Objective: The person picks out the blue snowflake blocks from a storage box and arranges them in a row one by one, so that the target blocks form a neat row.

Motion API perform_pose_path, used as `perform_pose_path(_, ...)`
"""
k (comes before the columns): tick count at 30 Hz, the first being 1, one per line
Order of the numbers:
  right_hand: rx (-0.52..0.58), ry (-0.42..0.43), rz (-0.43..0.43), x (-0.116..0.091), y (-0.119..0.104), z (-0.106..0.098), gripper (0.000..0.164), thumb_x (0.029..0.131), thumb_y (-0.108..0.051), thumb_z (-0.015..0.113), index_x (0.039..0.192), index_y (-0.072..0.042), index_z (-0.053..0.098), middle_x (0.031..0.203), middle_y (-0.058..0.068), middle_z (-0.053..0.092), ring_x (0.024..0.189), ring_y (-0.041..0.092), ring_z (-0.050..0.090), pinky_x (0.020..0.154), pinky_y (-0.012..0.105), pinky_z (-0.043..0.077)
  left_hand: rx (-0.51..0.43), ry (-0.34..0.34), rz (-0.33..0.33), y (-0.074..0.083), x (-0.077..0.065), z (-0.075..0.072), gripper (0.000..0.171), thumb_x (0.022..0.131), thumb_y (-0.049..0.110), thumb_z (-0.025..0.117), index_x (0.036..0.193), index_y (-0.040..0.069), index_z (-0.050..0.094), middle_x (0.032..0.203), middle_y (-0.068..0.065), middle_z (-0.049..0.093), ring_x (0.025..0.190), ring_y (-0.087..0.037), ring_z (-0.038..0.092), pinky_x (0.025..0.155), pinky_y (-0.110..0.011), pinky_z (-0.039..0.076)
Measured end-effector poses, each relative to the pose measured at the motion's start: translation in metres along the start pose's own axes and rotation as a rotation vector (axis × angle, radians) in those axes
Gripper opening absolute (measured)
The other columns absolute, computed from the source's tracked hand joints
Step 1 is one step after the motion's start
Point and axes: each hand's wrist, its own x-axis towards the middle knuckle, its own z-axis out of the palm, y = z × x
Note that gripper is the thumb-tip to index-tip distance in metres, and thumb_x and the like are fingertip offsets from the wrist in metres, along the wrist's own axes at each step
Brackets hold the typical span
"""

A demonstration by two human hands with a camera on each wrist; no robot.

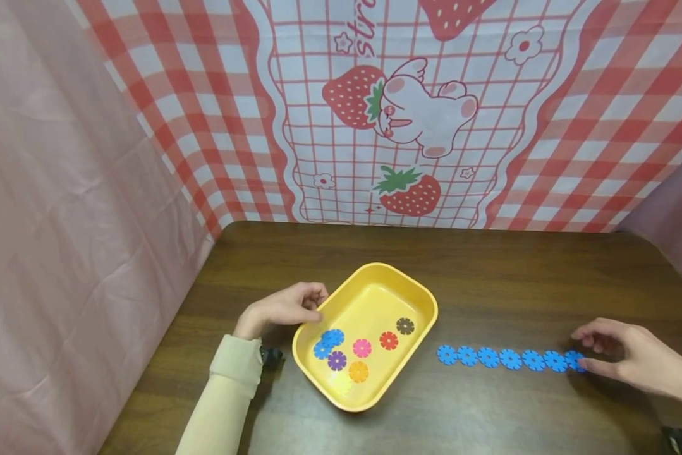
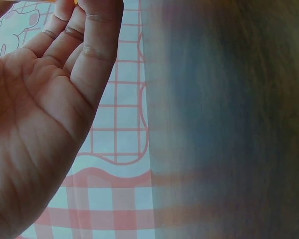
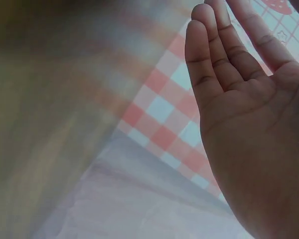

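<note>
In the head view a yellow tray (image 1: 375, 297) stands at an angle on the table, with small notched plastic discs lying in its lower part. My left hand (image 1: 286, 304) holds the tray's left rim, its thumb on the edge and fingers bent beside it. To the right of the tray, several blue notched discs (image 1: 510, 359) form a row lying flat. My right hand (image 1: 631, 351) is at the row's right end, the thumb tip by the last blue disc (image 1: 574, 361) and the index fingertip just above it. The right wrist view shows its other fingers nearly straight.
Inside the tray lie a pink disc (image 1: 362, 347), a red disc (image 1: 389, 340), a brown disc (image 1: 405, 326), an orange disc (image 1: 358, 371), a purple disc (image 1: 337, 361), a yellow disc (image 1: 341, 383) and overlapping blue discs (image 1: 332, 337). A strawberry-patterned cloth (image 1: 397, 126) hangs behind the wooden table (image 1: 523, 265).
</note>
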Motion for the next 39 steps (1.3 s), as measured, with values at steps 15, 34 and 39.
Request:
perform_pose_path(15,-0.009,-0.033,-0.079,0.054,-0.040,-0.002,0.038,0.067,-0.009,0.090,0.098,-0.016,0.069,0.083,-0.015,0.058,0.071,0.003,0.050,0.061,0.018,0.041,-0.006,0.001,-0.005,0.000,-0.002,0.000,0.016,0.086,0.001,0.065,0.100,-0.001,0.057,0.085,-0.004,0.059,0.073,-0.016,0.055,0.066,-0.026,0.046)
perform_pose_path(34,0.097,-0.120,-0.218,0.132,-0.097,0.024,0.032,0.075,-0.013,0.087,0.101,-0.018,0.069,0.088,-0.018,0.060,0.076,0.007,0.056,0.066,0.028,0.051,0.011,0.011,-0.010,0.002,-0.001,0.000,0.016,0.086,0.001,0.066,0.099,0.001,0.058,0.085,-0.004,0.060,0.073,-0.016,0.055,0.067,-0.027,0.047)
perform_pose_path(39,0.125,-0.116,-0.247,0.147,-0.111,0.037,0.030,0.074,-0.011,0.087,0.099,-0.016,0.071,0.088,-0.016,0.061,0.075,0.010,0.057,0.066,0.031,0.052,0.019,0.008,-0.007,0.002,0.000,0.000,0.015,0.086,0.002,0.066,0.099,0.002,0.058,0.084,-0.004,0.060,0.072,-0.015,0.055,0.066,-0.027,0.046)
